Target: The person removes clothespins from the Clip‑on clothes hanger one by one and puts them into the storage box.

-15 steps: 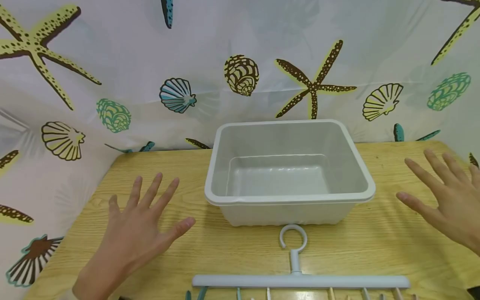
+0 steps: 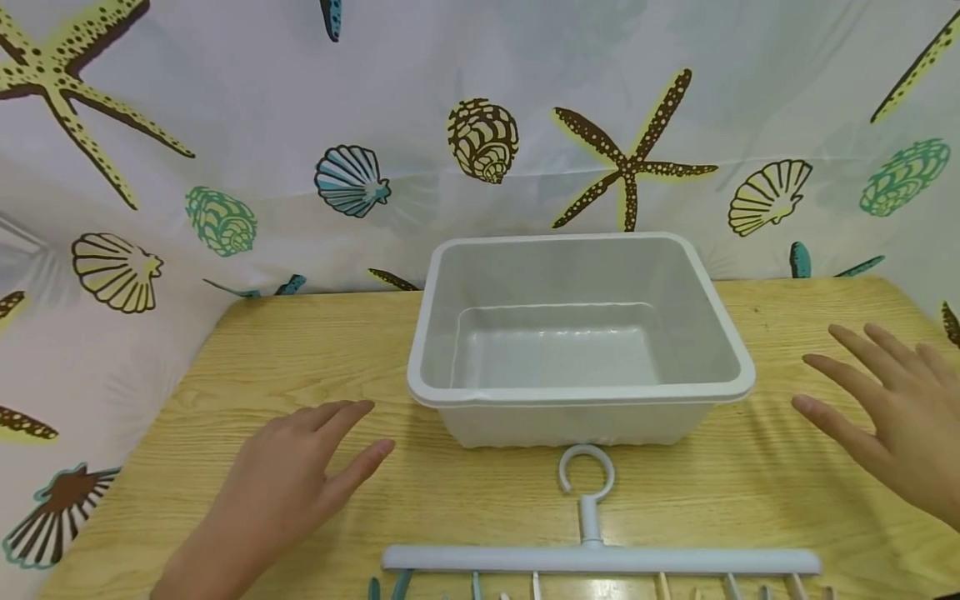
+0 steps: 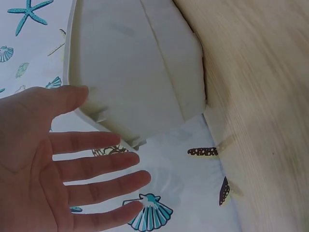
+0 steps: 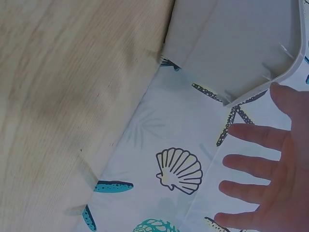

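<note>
A pale grey plastic tub stands on the wooden table, its inside bare. To its left my left hand hovers with fingers extended and nothing in its grasp. On the other side of the tub, my right hand is held with fingers spread, likewise holding nothing. The left wrist view shows the left palm beside the tub's outer wall. In the right wrist view the right hand's fingers point toward the table, below the tub's corner.
In front of the tub lies a light grey hanger with a round hook. Several clothespin-like tips in teal, white and beige show along its bar at the bottom edge. A cloth printed with shells and starfish hangs behind the wooden table.
My left hand's fingers have bent lower and drawn closer together. My right hand has dipped slightly, its fingers tilting down. The tub and hanger stay in place; the view has shifted a little.
</note>
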The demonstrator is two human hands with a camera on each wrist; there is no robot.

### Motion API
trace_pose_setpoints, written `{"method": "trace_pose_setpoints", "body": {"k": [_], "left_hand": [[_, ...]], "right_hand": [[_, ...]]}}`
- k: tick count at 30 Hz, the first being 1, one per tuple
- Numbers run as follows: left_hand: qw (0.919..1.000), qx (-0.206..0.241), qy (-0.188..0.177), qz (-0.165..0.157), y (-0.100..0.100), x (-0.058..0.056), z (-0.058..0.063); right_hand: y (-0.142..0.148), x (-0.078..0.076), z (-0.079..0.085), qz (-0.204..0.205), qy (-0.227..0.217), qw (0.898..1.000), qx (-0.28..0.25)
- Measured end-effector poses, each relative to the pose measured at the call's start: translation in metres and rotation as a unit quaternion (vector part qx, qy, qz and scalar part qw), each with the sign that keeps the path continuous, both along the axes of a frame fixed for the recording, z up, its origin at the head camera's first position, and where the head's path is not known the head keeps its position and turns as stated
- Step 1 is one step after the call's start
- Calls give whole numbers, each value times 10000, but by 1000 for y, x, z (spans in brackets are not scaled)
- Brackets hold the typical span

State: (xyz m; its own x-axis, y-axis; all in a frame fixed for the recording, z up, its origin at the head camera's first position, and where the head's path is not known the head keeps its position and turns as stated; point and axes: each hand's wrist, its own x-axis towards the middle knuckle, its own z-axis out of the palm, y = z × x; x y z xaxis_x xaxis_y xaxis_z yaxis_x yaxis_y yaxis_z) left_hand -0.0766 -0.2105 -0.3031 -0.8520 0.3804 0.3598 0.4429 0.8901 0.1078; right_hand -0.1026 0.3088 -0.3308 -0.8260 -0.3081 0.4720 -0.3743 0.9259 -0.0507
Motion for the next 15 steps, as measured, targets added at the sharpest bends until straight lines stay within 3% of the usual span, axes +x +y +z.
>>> {"method": "trace_pose_setpoints", "body": {"k": [6, 15], "left_hand": [[9999, -20, -48, -155, 5, 5, -3], [9984, -146, -469, -268, 13, 15, -3]], "right_hand": [[-6, 5, -3, 540, 433, 9975, -112], [-17, 16, -3, 1001, 372, 9941, -204]]}}
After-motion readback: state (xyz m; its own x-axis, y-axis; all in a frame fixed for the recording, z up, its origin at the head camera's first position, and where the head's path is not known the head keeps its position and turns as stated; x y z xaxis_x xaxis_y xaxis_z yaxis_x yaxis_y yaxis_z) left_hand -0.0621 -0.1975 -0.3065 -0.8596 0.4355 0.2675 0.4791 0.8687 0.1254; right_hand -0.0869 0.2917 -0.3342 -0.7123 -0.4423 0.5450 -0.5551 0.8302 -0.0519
